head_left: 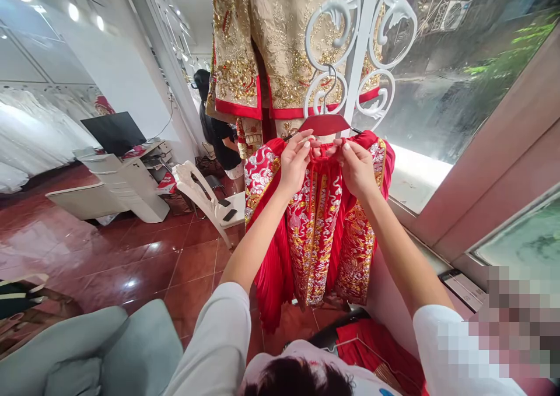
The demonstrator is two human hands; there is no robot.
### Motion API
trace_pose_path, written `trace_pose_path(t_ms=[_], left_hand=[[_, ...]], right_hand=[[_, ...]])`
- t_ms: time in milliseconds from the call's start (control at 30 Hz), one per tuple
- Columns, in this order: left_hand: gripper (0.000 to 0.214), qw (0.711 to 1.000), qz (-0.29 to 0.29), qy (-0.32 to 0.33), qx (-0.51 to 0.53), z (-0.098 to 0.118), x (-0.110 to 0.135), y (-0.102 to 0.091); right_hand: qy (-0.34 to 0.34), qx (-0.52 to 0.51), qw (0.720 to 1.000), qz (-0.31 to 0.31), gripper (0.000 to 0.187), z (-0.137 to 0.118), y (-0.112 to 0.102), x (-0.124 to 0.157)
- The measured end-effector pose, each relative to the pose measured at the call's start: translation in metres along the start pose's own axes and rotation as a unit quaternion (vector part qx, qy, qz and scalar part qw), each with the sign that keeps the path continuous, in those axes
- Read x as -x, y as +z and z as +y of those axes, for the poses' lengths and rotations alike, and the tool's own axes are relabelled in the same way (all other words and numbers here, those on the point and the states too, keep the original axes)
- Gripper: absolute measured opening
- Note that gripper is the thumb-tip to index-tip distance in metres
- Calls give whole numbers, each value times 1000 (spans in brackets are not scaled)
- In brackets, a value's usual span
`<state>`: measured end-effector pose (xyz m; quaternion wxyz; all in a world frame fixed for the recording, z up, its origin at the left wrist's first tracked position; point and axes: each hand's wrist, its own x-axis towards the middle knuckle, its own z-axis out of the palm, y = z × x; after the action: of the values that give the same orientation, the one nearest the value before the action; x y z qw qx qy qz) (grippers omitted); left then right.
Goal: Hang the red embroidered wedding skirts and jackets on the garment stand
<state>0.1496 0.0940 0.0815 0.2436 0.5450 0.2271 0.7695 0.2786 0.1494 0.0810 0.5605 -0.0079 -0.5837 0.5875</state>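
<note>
In front of me a red skirt (312, 232) with gold and silver embroidery hangs from a red hanger (324, 125). The hanger's metal hook catches on a white scrollwork rack (335, 17). My left hand (297, 160) pinches the skirt's gathered red waistband at its left part, just below the hanger. On the other side my right hand (355, 165) grips the same waistband between thumb and fingers. A short stretch of waistband and thin red cords show between the hands. Behind hangs a gold beaded garment (284, 46) with red trim.
A white chair (205, 200) holding two dark phones stands left of the skirt. Beyond it are a person in dark clothes (219, 133) and a white desk with a monitor (114, 132). A grey sofa (87, 349) is at lower left, a window (437, 81) at right. Red fabric (376, 349) lies below.
</note>
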Motion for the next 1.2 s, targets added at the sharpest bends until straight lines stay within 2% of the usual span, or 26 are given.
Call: trace_pose_path(t_ms=[100, 200, 333, 433, 500, 567, 633, 667, 700, 767, 833, 900, 1100, 1200], left_hand=[[13, 1000, 19, -2, 7, -1, -4, 4], [11, 999, -13, -10, -28, 0, -6, 1], [18, 989, -72, 3, -131, -2, -5, -14], [21, 961, -86, 48, -257, 2, 0, -27], [20, 914, -63, 98, -388, 10, 5, -33], [19, 836, -2, 151, -528, 17, 11, -30], [23, 750, 50, 179, -635, 21, 14, -20], [26, 718, 45, 180, -671, 22, 14, -14], [27, 696, 14, 175, -696, 21, 12, -6], [27, 676, -91, 141, -717, 16, 8, 6], [24, 670, -184, 90, -714, 10, 3, 12], [27, 673, -216, 53, -706, 4, 0, 11], [22, 746, -214, 54, -628, -2, -1, -5], [23, 759, -213, 54, -612, -5, -1, -7]], right_hand=[[-10, -29, 999, 22, 30, -2, 1, -6], [14, -48, 999, 19, 31, -4, -8, -9], [39, -46, 998, 12, 31, 0, -22, -10], [24, -56, 998, 33, 30, 5, -30, -7], [11, -40, 998, 48, 27, 7, -35, -1], [7, -19, 998, 66, 23, 9, -40, 5], [9, -11, 996, 83, 21, 10, -42, 11], [9, -14, 996, 84, 21, 10, -42, 13], [10, -18, 997, 77, 22, 10, -41, 15], [10, -29, 998, 52, 24, 10, -39, 16], [7, -35, 999, 37, 26, 8, -36, 14], [5, -29, 999, 38, 28, 7, -35, 12], [13, 20, 998, 56, 25, 5, -49, 0], [23, 39, 998, 54, 24, 4, -54, -3]])
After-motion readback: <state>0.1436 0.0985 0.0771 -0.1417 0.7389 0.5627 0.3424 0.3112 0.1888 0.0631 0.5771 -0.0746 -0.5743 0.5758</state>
